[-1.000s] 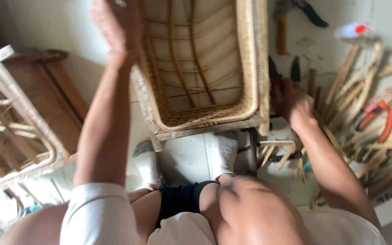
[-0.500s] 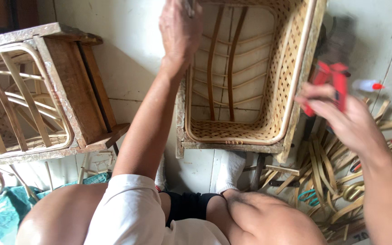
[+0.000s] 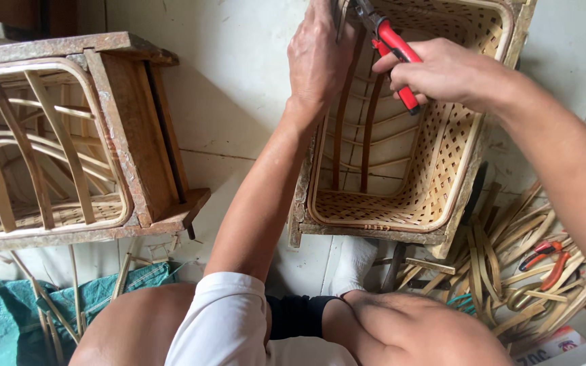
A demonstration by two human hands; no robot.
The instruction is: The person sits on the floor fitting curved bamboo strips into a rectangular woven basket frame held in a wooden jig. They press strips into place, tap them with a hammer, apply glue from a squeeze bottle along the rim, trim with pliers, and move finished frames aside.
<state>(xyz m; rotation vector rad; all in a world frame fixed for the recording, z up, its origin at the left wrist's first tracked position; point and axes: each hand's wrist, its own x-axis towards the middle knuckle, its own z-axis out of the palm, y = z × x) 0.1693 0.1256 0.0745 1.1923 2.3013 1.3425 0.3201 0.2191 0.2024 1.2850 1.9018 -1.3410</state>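
Note:
A woven bamboo basket (image 3: 442,183) set in a wooden frame lies in front of me, its opening facing up at me. My left hand (image 3: 320,57) grips the basket's upper left rim, fingers curled over the edge. My right hand (image 3: 442,71) holds red-handled pliers (image 3: 391,44) with the dark jaws pointing at the rim beside my left hand. Curved bamboo ribs (image 3: 367,129) run down the basket's inside.
A second basket in a weathered wooden mould (image 3: 62,142) stands at the left. Loose bamboo strips (image 3: 503,264) and another red-handled tool (image 3: 547,261) lie on the floor at the right. A teal cloth (image 3: 15,312) lies at the lower left. My knees fill the bottom.
My right hand has lifted the red pliers from the right side up to the basket's rim next to my left hand. The view has shifted right and closer to the basket.

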